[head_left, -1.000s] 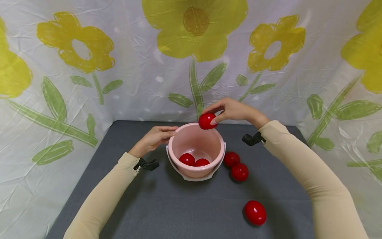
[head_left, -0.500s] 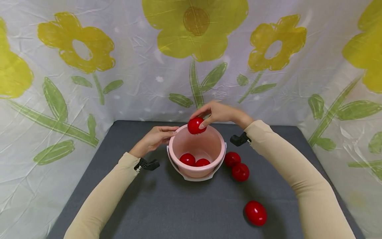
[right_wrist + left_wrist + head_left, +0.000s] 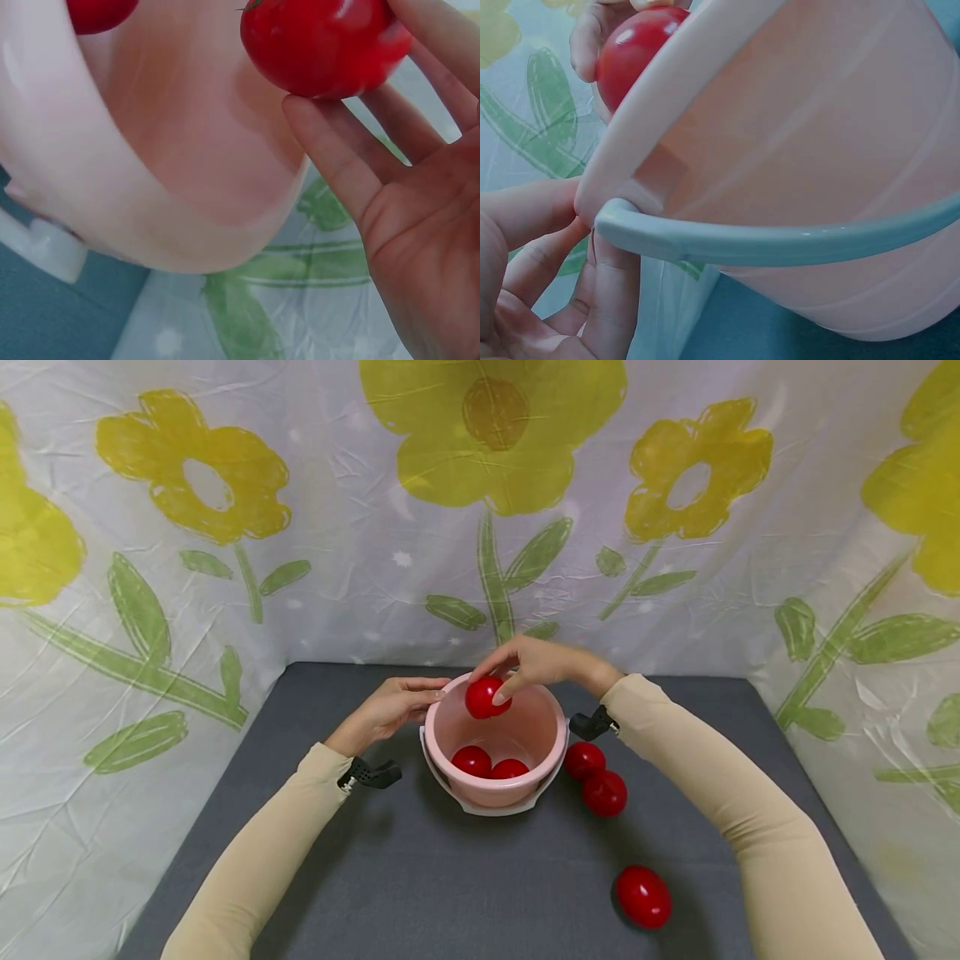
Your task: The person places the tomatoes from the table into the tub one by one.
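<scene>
On the grey table (image 3: 450, 885): pink bucket (image 3: 491, 792), tomatoes (image 3: 642, 897) (three).

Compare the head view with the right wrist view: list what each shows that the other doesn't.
Head view only: the left hand touching a round, pale pink plastic bucket; two glossy, round red tomatoes beside it, and a third loose tomato farther off on the dark, cloth-covered table.

Right wrist view only: a green stem tip on the held tomato, and the palm of the right hand.

Both: the bucket, a tomato inside it, the right hand gripping its tomato, the table, and the white, leaf-printed curtain.
</scene>
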A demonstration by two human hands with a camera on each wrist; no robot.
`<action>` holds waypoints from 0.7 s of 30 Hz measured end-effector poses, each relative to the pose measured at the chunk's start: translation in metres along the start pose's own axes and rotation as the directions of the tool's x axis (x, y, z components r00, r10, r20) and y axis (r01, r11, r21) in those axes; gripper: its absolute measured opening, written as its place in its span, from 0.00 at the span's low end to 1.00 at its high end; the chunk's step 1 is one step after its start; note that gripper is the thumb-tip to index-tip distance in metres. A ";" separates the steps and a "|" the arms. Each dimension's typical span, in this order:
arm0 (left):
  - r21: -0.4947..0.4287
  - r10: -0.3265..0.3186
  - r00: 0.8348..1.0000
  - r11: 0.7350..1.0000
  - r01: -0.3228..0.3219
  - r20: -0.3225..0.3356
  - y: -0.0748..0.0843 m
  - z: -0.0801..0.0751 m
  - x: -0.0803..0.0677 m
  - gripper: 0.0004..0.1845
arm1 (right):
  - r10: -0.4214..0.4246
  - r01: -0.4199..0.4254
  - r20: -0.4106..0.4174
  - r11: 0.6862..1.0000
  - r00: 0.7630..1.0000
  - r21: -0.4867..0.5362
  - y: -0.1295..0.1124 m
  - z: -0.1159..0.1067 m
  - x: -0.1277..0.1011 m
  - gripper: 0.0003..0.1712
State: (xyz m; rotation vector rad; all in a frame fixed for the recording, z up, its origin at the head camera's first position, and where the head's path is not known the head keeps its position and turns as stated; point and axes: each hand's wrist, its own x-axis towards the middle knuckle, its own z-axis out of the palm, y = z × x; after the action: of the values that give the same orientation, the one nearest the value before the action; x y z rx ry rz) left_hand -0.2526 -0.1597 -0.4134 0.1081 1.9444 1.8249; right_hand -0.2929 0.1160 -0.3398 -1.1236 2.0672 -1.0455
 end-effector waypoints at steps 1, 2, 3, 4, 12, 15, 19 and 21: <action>-0.002 -0.001 1.000 1.000 0.001 0.001 0.000 0.000 0.000 0.25 | -0.004 0.004 0.001 1.000 1.000 -0.003 0.000 0.001 0.000 0.27; -0.004 -0.002 1.000 1.000 0.002 0.001 0.000 0.000 0.000 0.25 | -0.005 0.005 0.004 1.000 1.000 -0.003 0.001 0.001 0.001 0.27; -0.004 -0.003 1.000 1.000 0.003 0.002 0.000 0.000 0.000 0.25 | -0.002 0.002 0.005 1.000 1.000 -0.004 0.000 0.002 0.001 0.27; -0.005 -0.005 1.000 1.000 0.005 0.001 0.000 0.000 0.000 0.25 | 0.001 0.000 0.006 1.000 1.000 -0.007 0.000 0.002 0.001 0.27; 0.009 -0.004 1.000 1.000 0.004 -0.002 0.000 0.000 0.000 0.25 | 0.017 -0.016 0.013 0.999 1.000 -0.040 -0.004 0.003 0.002 0.26; 0.012 -0.003 1.000 1.000 0.003 -0.009 0.000 0.001 0.000 0.25 | 0.031 -0.030 0.025 0.999 0.999 -0.040 -0.007 0.003 0.004 0.25; -0.003 -0.008 1.000 1.000 0.008 -0.016 -0.001 0.001 0.001 0.25 | 0.039 -0.036 0.049 0.998 0.998 -0.051 -0.010 0.003 0.009 0.25; -0.010 -0.010 1.000 1.000 0.010 -0.012 -0.002 0.000 0.001 0.26 | 0.038 -0.034 0.059 0.998 0.998 -0.061 -0.010 0.003 0.011 0.25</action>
State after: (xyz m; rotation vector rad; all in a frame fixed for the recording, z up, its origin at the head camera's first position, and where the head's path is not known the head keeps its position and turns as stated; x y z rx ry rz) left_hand -0.2528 -0.1593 -0.4152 0.0849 1.9401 1.8328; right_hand -0.2917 0.1014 -0.3340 -1.1290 2.0758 -0.9269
